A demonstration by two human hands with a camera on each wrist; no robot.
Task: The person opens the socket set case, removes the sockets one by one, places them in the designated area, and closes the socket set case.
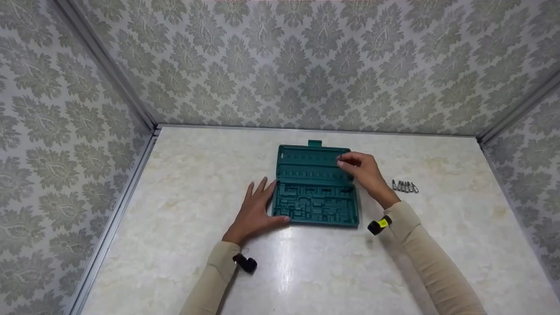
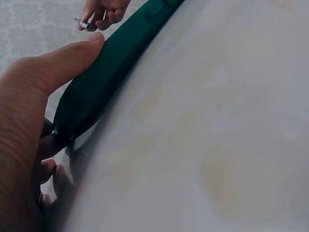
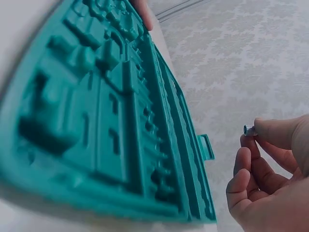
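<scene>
A green plastic tool case (image 1: pixel 315 186) lies spread out on the table, its moulded compartments facing up. My left hand (image 1: pixel 256 212) rests at the case's near left corner, fingers spread along the left side and thumb on the front rim. Over the right part of the lid, my right hand (image 1: pixel 361 170) pinches a small silver metal bit (image 3: pixel 249 130) between thumb and fingertips. The bit's round end looks hollow in the right wrist view, and the left wrist view shows a thinner tip on the metal bit (image 2: pixel 84 23). The other right fingers are curled loosely.
Several small metal pieces (image 1: pixel 405 186) lie in a row on the table to the right of the case. The lid's latch tab (image 1: pixel 315 143) points to the back. Patterned wall panels (image 1: pixel 293 65) enclose the light marbled table (image 1: pixel 192 197) at the back and sides.
</scene>
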